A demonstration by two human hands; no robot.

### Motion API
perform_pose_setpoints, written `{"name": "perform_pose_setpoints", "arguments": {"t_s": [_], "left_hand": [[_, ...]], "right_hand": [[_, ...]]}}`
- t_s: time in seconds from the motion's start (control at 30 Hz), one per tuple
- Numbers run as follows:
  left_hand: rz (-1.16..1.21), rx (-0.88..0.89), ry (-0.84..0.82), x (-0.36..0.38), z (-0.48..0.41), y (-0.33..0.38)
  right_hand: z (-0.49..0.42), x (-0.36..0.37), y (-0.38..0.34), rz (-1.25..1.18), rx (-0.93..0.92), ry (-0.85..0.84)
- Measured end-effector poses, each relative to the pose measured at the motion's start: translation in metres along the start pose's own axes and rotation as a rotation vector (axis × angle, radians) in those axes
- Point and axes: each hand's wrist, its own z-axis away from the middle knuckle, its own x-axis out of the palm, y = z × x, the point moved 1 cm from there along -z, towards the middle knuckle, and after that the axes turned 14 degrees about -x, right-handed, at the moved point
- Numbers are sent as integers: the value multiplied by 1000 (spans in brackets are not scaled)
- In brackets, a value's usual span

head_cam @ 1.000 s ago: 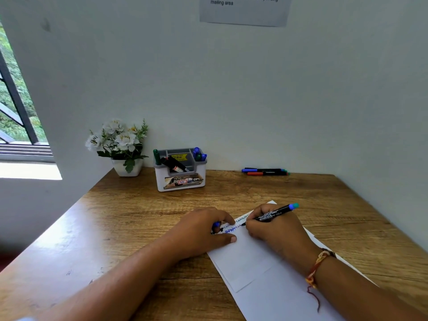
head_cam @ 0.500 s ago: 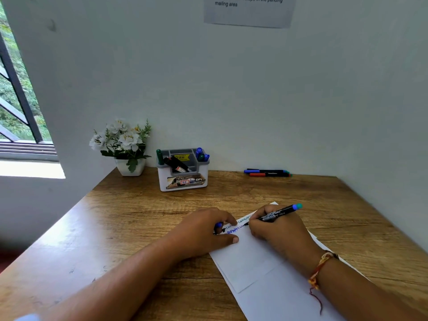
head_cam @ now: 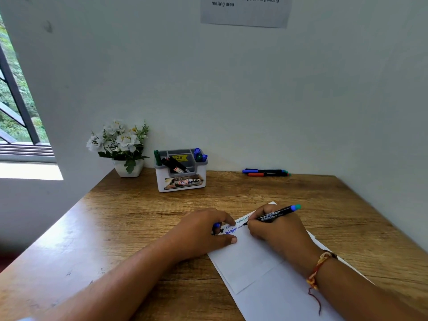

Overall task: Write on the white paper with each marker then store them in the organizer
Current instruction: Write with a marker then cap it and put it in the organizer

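The fingers (head_cam: 256, 228) of the right hand (head_cam: 278, 230) are curled together and pinch a black marker (head_cam: 273, 215) low on its barrel. Its tip touches the white paper (head_cam: 250, 258) at the end of a line of blue-green writing, and its blue-green rear end slants up and away to the right. The fingers (head_cam: 225, 220) of the left hand (head_cam: 203, 232) are curled too, closed around a small blue cap (head_cam: 216, 225) that only partly shows, while the thumb lies flat on the paper's left edge, just beside the written lines. A red and yellow thread band (head_cam: 317, 268) circles the right wrist. The paper lies at an angle on the near right part of the table (head_cam: 139, 216); a smaller sheet seems to lie on top of a larger one. The table is brown wood with a plain grain and a pale sheen on its left side. At its far edge, against the wall, stands the white and grey organizer (head_cam: 181, 176) with green, black and blue markers in it. Left of it, just beside, is a white pot of white flowers (head_cam: 122, 147). To the right, well apart from the organizer, loose markers (head_cam: 266, 172) lie side by side along the wall. The walls are pale and bare but for a grey notice (head_cam: 245, 10) high up. A barred window (head_cam: 16, 107) at the left shows green leaves outside.
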Motion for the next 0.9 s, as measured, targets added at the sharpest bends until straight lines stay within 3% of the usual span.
{"name": "perform_pose_setpoints", "arguments": {"t_s": [0.9], "left_hand": [[-7, -11, -7, -2, 2, 2]], "right_hand": [[-1, -1, -1, 55, 24, -6]]}}
